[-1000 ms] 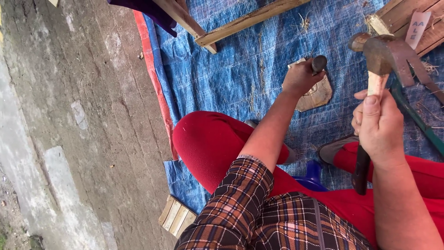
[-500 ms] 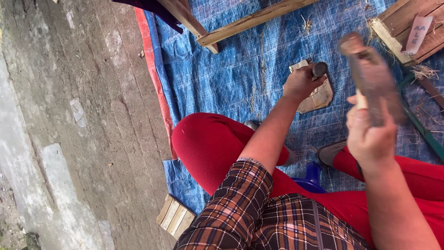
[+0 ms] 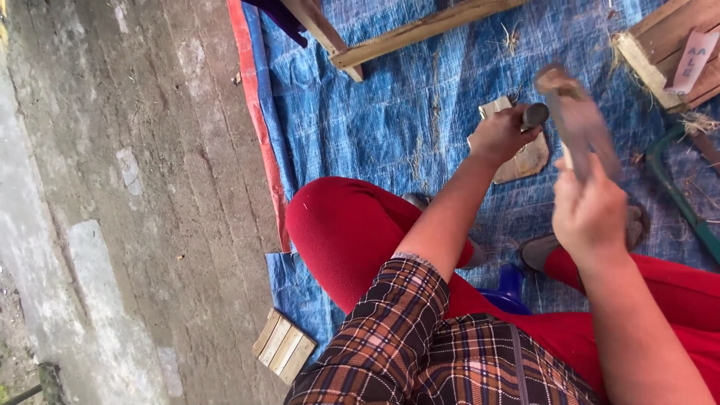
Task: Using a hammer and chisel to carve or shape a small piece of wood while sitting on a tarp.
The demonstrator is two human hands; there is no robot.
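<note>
Left hand [image 3: 501, 135] is clenched on a dark chisel [image 3: 535, 115] set against the wood piece [image 3: 525, 159] on the blue tarp [image 3: 375, 112], while the right hand [image 3: 589, 214] grasps a blurred hammer [image 3: 574, 120] raised just right of the chisel.

Dark chisel [image 3: 535, 115] upright on pale wood piece [image 3: 525, 159], flat on blue tarp, far centre. Blurred hammer [image 3: 574, 120] raised just right.

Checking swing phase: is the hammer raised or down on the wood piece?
Raised. The hammer, motion-blurred in the right hand, is apart from the flat wood piece beside the left hand.
</note>
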